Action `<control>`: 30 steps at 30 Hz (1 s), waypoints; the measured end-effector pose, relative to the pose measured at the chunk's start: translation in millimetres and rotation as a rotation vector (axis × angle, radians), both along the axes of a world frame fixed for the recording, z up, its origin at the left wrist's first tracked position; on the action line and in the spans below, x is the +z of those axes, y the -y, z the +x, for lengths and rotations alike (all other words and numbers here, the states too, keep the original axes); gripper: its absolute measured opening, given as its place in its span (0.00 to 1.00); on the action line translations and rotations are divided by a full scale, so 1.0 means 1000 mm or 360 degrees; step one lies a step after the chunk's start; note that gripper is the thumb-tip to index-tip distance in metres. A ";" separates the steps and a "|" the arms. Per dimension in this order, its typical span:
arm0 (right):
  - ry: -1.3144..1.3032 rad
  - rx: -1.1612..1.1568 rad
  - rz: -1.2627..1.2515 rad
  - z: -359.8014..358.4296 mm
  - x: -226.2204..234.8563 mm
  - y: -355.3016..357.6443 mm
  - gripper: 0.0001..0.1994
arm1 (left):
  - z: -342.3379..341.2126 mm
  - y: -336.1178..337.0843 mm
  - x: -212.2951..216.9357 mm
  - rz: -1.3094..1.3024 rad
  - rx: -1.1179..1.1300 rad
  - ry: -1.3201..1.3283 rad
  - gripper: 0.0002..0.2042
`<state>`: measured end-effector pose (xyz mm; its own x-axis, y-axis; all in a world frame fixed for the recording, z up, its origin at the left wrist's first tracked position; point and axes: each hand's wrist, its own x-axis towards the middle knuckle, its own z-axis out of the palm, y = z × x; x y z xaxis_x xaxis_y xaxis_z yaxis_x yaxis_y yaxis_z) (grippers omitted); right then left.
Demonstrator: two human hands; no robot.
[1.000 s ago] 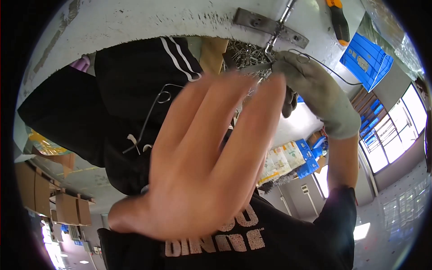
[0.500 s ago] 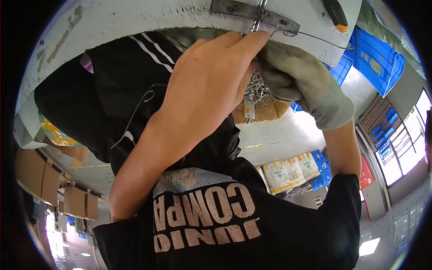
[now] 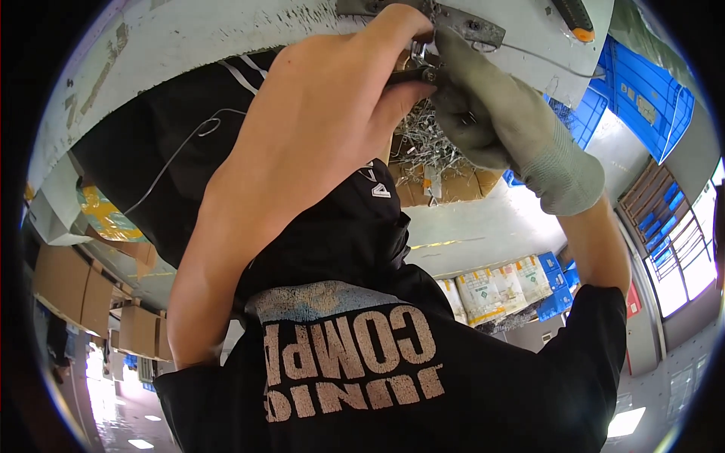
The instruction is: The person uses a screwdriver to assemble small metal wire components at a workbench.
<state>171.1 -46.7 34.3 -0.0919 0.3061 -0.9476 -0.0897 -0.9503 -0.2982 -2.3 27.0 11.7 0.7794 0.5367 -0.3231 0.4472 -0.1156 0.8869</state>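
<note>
My bare left hand is at the table's edge, thumb and forefinger closed round a slim dark piece with a round end; its kind is unclear. Close against it, my right hand, in a grey-green glove, has its fingers curled; what they hold, if anything, is hidden. Just beyond both hands, a dark metal bar with holes lies on the white table. A thin wire runs off rightward from the bar. Another stretch of wire with a small loop hangs left of my left forearm.
Below my hands, an open cardboard box holds a heap of small metal scraps. A black-handled tool with an orange end lies on the table at right. Blue crates stand beyond it. Brown cartons are at lower left.
My left hand has shifted left and up, and its thumb now shows with the dark piece. The right hand has moved slightly right. The left wire's loop has swung left and upward.
</note>
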 end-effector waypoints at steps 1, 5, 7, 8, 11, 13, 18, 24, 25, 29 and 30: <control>0.0088 0.0037 0.0051 0.000 0.002 0.000 0.27 | -0.001 0.002 -0.003 0.0031 0.0002 0.0002 0.12; 0.0196 0.0381 0.0232 0.008 -0.001 -0.004 0.25 | -0.005 0.009 -0.014 0.0158 0.0019 0.0016 0.14; 0.0333 0.0356 0.0311 0.002 0.000 -0.002 0.24 | -0.006 0.011 -0.018 0.0190 0.0034 0.0068 0.14; 0.0465 0.0341 0.0389 -0.002 0.000 -0.001 0.24 | -0.006 0.012 -0.019 0.0222 0.0060 0.0116 0.13; 0.0466 0.0351 0.0352 0.003 0.000 -0.007 0.23 | -0.007 0.006 -0.017 0.0271 0.0055 0.0119 0.13; 0.0210 0.0399 0.0109 0.012 0.001 -0.011 0.22 | -0.004 -0.004 -0.008 0.0296 -0.0006 0.0041 0.14; 0.0358 0.0039 0.0385 -0.006 0.002 0.009 0.21 | 0.000 -0.019 0.006 0.0345 -0.0138 -0.0114 0.16; 0.0196 -0.0467 0.0365 -0.015 -0.003 0.017 0.21 | -0.009 0.002 -0.015 0.0173 -0.0039 0.0175 0.13; 0.0190 -0.0497 0.0401 -0.014 -0.004 0.020 0.22 | -0.008 0.004 -0.020 0.0121 0.0029 0.0271 0.14; 0.0082 -0.0711 0.0251 -0.014 -0.009 0.027 0.21 | -0.008 0.002 -0.021 0.0090 -0.0027 0.0259 0.13; 0.0082 -0.0711 0.0247 -0.013 -0.011 0.030 0.21 | -0.007 0.002 -0.021 0.0086 -0.0027 0.0258 0.13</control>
<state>158.1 -76.3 23.1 0.1267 0.4433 -0.8874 -0.4611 -0.7658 -0.4484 -9.6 24.9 -9.3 0.8279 0.5365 -0.1634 0.2964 -0.1713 0.9396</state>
